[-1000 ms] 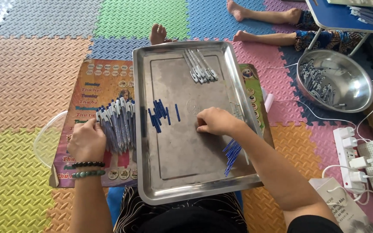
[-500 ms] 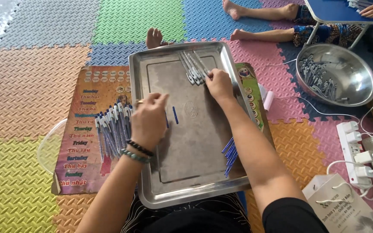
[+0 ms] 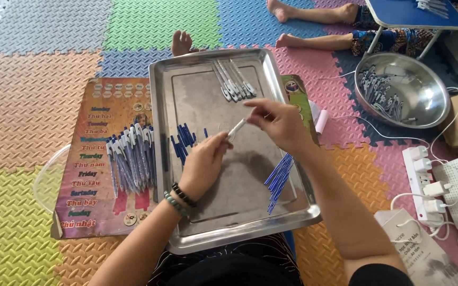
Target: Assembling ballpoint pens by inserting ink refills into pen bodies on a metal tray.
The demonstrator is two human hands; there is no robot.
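Head view: I see both hands putting one pen together.
Left hand and right hand pinch the pen barrel over the tray; next, I think, push it tight.

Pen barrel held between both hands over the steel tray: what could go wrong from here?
1. The pen barrel is pinched only at its ends by the left hand and right hand; a slip could drop it among the small blue caps.
2. The blue refills lie near the steel tray rim, under the right forearm; a brush might scatter them.
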